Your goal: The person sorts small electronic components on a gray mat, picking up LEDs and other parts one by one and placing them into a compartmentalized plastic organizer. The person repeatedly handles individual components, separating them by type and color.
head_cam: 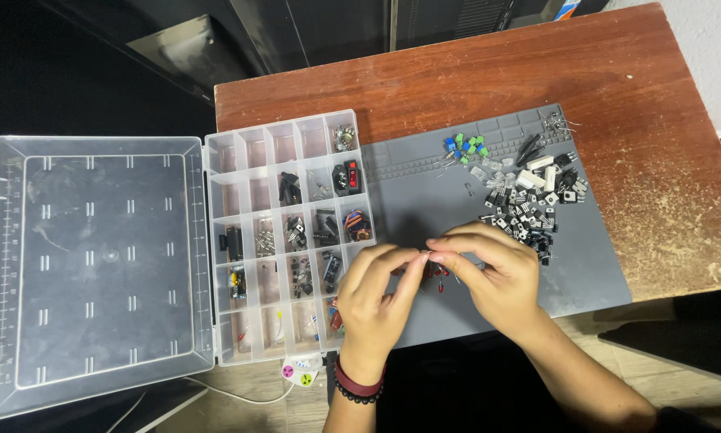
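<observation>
One wooden table fills the upper right; one clear organizer box lies open at centre-left, beside one grey mat. At lower centre my left hand and right hand pinch tiny red parts, partly hidden, uncountable.

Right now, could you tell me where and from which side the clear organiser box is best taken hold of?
Probably by the outer walls of the compartment tray, from its near and far edges with both hands. The lid lies open flat to the left on its hinge, and the grey mat abuts the right side, so lifting by the lid would tip the parts.
</observation>
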